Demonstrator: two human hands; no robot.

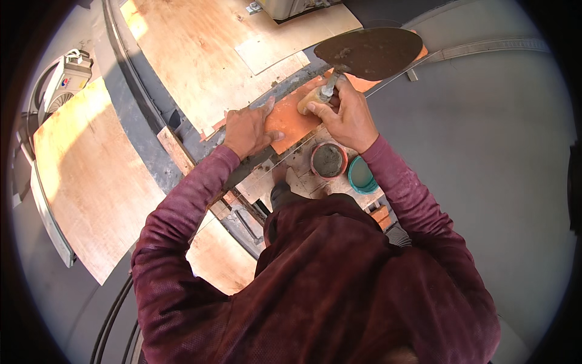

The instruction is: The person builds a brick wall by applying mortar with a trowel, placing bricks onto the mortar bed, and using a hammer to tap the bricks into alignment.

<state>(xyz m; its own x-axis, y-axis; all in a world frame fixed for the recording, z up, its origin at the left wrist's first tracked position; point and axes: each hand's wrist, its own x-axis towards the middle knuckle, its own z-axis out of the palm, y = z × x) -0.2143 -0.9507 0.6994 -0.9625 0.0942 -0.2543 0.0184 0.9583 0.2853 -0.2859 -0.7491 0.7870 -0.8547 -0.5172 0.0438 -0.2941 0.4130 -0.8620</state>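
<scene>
My right hand point(350, 115) is closed around the wooden handle of a trowel point(373, 53). The trowel's broad oval blade, dark with mortar smears, points up and to the right, above a row of orange bricks. Beneath the handle lies a flat orange brick point(290, 123). My left hand point(247, 130) grips this brick's left end, thumb along the near edge and fingers toward the far edge. Another orange brick point(362, 84) continues the row to the right, partly covered by the blade and my right hand. A thin taut string runs along the row's near side.
Below my right forearm stand a reddish bucket of grey mortar point(328, 161) and a green bucket of cloudy liquid point(362, 176). Loose orange bricks point(381, 216) lie nearer me. Plywood sheets point(200, 54) spread beyond and leftward point(91, 176). A boxy white machine point(68, 82) stands far left.
</scene>
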